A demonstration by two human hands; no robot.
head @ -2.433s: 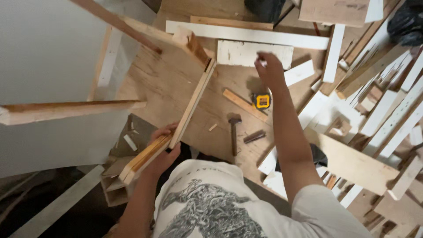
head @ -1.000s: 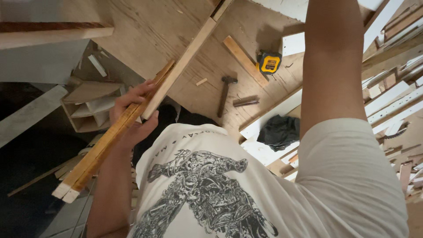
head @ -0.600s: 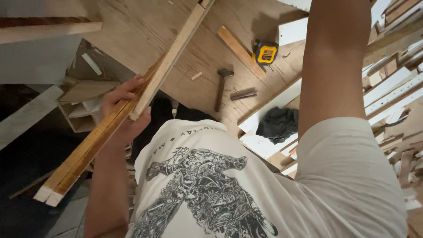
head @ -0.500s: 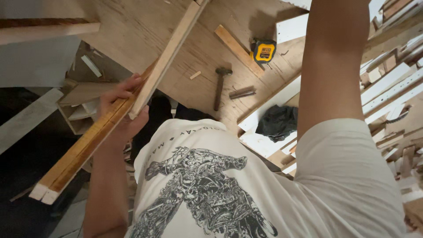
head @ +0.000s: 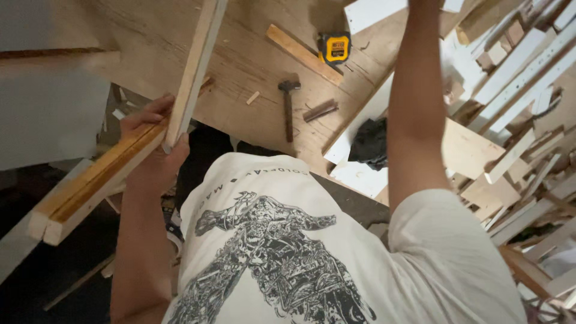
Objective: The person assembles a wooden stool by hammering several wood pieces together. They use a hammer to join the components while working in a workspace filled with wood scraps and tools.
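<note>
My left hand (head: 151, 144) is closed around wooden strips at the left of the view. One pale strip (head: 195, 66) runs up from the hand and out of the top edge. A thicker yellowish pair of strips (head: 90, 183) sticks out down-left from the same grip. My right arm (head: 414, 102) reaches straight up across the plywood board (head: 240, 54), and my right hand is out of view past the top edge. My white printed T-shirt fills the lower middle.
On the board lie a hammer (head: 288, 105), a yellow tape measure (head: 335, 47), a flat wood slat (head: 303, 54) and a short dark wood piece (head: 320, 110). A dark cloth (head: 369, 144) sits by the board's edge. Scrap boards (head: 510, 108) pile up at the right.
The view has tipped downward, so my right hand has left the top of the frame. My left hand has lifted the strips and swung them more upright.
</note>
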